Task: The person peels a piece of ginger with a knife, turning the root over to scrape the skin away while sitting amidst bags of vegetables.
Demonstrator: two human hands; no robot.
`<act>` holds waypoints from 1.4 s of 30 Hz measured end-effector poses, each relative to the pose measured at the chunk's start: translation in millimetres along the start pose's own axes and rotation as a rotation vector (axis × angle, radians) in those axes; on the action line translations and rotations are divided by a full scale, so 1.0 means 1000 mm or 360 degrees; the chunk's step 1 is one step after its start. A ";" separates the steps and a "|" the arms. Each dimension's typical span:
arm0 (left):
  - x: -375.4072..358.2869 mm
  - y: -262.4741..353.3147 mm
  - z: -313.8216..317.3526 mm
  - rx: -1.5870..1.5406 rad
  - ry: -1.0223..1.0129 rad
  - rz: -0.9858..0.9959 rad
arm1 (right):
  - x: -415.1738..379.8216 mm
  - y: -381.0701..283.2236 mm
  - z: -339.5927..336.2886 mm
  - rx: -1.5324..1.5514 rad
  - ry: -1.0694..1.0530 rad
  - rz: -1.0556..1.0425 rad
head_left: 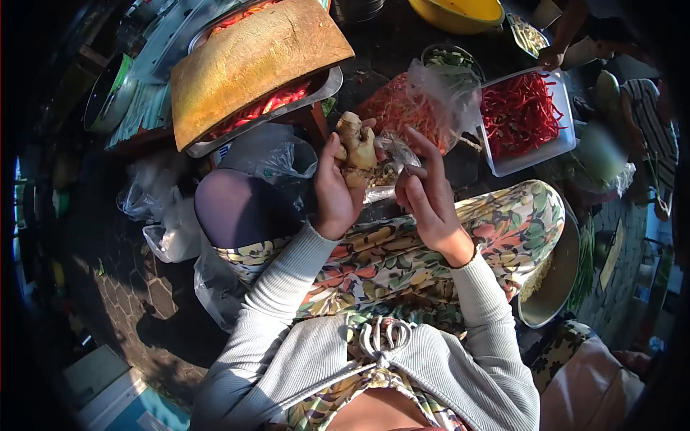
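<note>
Just beyond your lap of multicoloured floral cloth (pixel 366 276), your left hand (pixel 338 197) grasps a knobbly, pale-brown ginger root (pixel 357 149), fingers cupping its lower end, apparently to leave the upper knobs exposed. Your right hand (pixel 433 215) faces it, fingers pinching a small brownish piece (pixel 416 171) too small to identify. Beside your right knee (pixel 540 206), a round metal bowl (pixel 564 285) holds pale yellowish shreds (pixel 535 279). Farther out, a clear plastic bag (pixel 454 92) lies against orange shreds (pixel 402 108); a white rectangular plastic tray (pixel 528 159) carries thin red strips (pixel 521 111). A worn wooden chopping board (pixel 259 61) spans a silver metal tray (pixel 330 85) of red chillies (pixel 267 105), whose rim probably supports it. Farthest sits a round yellow bowl (pixel 463 19).
</note>
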State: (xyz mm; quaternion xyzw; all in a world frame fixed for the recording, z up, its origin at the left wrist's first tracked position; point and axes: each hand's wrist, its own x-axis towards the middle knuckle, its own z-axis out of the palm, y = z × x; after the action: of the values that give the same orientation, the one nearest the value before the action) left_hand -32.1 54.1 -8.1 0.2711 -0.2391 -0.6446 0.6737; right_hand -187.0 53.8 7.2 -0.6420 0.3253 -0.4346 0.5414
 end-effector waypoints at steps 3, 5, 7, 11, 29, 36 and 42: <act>0.003 0.009 0.003 -0.0123 -0.0008 0.0020 | -0.003 -0.021 -0.002 -0.0574 0.0016 -0.0008; 0.003 0.012 0.000 -0.0157 -0.0076 0.0006 | -0.003 -0.023 0.001 -0.0669 -0.0048 0.0036; 0.004 0.013 -0.001 -0.0164 -0.0077 0.0025 | -0.004 -0.011 0.007 -0.0789 -0.0098 -0.0171; 0.000 0.014 0.002 -0.0102 -0.0043 0.0027 | -0.006 -0.007 0.013 -0.0890 -0.0110 -0.0231; -0.002 0.012 0.002 -0.0298 -0.0003 -0.0203 | -0.006 -0.006 0.015 -0.0925 -0.0075 -0.0006; -0.003 0.013 0.001 -0.0134 -0.0033 -0.0178 | -0.005 -0.005 0.014 -0.0983 -0.0014 -0.0037; -0.008 0.015 0.012 -0.0043 -0.0033 -0.0134 | -0.004 -0.009 0.012 -0.1054 -0.0143 -0.0068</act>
State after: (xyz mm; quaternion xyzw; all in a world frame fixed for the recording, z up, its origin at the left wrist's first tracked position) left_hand -29.8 62.1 11.3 0.2653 -0.2257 -0.6783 0.6470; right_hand -178.4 64.4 14.8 -0.8083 0.4111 -0.2879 0.3080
